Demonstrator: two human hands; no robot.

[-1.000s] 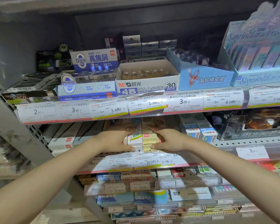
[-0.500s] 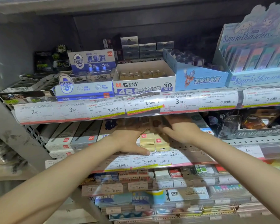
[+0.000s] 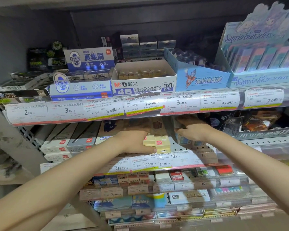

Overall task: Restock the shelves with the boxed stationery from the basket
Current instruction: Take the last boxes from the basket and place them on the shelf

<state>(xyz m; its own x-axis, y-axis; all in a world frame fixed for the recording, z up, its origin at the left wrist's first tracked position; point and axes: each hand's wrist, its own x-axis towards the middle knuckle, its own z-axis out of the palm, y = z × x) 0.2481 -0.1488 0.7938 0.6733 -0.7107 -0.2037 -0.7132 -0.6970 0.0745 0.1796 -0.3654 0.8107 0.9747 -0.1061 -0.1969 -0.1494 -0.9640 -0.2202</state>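
From the head camera, both hands work on the second shelf, under the price-label strip. The left hand lies flat, palm against the left face of the stack of pale yellow boxes, fingers extended along their front edge rather than wrapped around anything. Just right of that hand's fingertips the yellow boxes sit near the shelf's front lip. The right hand is further back and higher, fingers curled onto a white-and-blue carton, which it appears to grip; its far side is hidden. Between the two hands is a patch of bare perforated shelf.

To do this step well, I judge the left hand should keep bracing the yellow stack so it stays square while the right slides its carton along, keeping it upright. The basket is not in view.
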